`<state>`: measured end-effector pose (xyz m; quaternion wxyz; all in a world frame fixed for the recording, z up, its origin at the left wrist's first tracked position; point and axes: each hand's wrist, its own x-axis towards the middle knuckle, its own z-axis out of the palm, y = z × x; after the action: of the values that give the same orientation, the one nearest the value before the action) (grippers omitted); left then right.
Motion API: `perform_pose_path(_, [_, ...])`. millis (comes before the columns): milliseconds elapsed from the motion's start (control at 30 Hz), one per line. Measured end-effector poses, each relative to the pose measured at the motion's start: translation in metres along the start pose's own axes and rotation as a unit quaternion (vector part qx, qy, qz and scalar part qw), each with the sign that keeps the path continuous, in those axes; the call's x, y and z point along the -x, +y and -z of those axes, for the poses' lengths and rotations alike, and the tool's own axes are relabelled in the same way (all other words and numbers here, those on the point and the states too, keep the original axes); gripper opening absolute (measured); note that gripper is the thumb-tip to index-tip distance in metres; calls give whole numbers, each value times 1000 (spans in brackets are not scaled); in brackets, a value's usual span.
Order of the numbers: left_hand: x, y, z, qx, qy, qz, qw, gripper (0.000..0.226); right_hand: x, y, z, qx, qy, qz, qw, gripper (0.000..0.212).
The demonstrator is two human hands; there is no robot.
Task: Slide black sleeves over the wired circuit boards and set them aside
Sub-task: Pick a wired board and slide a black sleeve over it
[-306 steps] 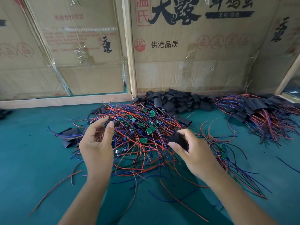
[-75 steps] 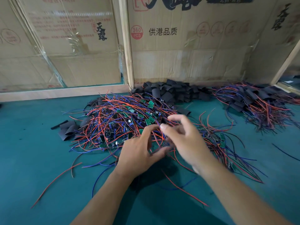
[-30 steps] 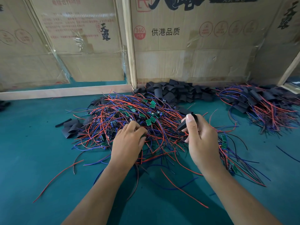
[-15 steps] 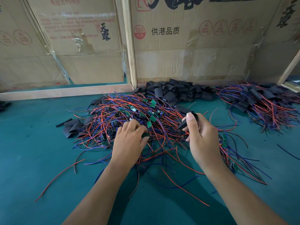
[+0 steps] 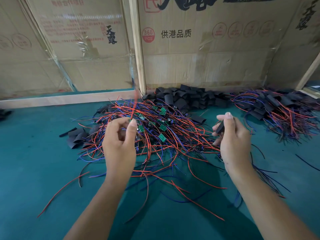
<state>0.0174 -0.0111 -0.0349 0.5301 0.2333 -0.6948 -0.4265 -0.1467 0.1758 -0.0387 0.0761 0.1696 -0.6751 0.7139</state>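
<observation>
A tangled heap of small green circuit boards [image 5: 162,127] with red, blue and black wires lies in the middle of the green table. My left hand [image 5: 119,144] is raised over the heap's left side and pinches a wired board, its red wire [image 5: 134,103] blurred and pointing up. My right hand [image 5: 232,141] is lifted at the heap's right edge and pinches a black sleeve [image 5: 220,127] between thumb and fingers. A pile of loose black sleeves [image 5: 187,98] sits at the back against the cardboard.
A pile of sleeved boards with wires [image 5: 280,111] lies at the back right. A few flat black sleeves [image 5: 76,137] lie left of the heap. Cardboard walls [image 5: 199,49] close off the back. Stray wires trail over the green table [image 5: 34,170] toward me.
My left hand has lifted off the heap with a wired board, its red wire swinging up. My right hand has shifted slightly right, still holding the black sleeve.
</observation>
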Motion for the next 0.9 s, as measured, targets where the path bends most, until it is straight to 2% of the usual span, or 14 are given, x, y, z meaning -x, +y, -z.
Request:
perform_pose_path(33, [-1, 0, -1, 96, -12, 70, 993, 12, 2, 1, -2, 6, -21, 5, 1000, 40])
perform_pose_path(100, [-3, 2, -3, 262, -29, 188, 946, 20, 6, 4, -4, 32, -79, 8, 996, 40])
perform_pose_path(133, [-3, 2, -3, 314, -37, 220, 923, 22, 7, 6, -4, 51, -110, 9, 993, 38])
perform_pose_path(233, [-6, 2, -3, 409, -53, 269, 870, 20, 11, 8, -5, 117, -188, 18, 975, 31])
perform_pose_path(300, [-7, 2, -2, 453, -58, 293, 840, 20, 15, 7, -5, 161, -234, 36, 958, 39])
perform_pose_path(400, [-9, 3, -2, 492, -61, 320, 807, 24, 25, 3, -8, 197, -282, 81, 936, 26])
perform_pose_path(633, [-10, 6, 0, 526, -85, 327, 780, 24, 34, -3, -11, 198, -352, 102, 909, 18])
perform_pose_path(700, [-9, 6, 0, 493, -108, 319, 803, 23, 36, -2, -12, 209, -357, 117, 903, 20])
perform_pose_path(800, [-6, 6, 0, 381, -167, 301, 858, 30, 36, -3, -13, 200, -325, 126, 916, 15])
perform_pose_path(833, [-4, 7, 0, 359, -195, 302, 861, 31, 36, -3, -12, 189, -316, 119, 922, 16])
perform_pose_path(900, [0, 10, -1, 359, -262, 325, 835, 30, 34, -6, -11, 131, -327, 78, 933, 23])
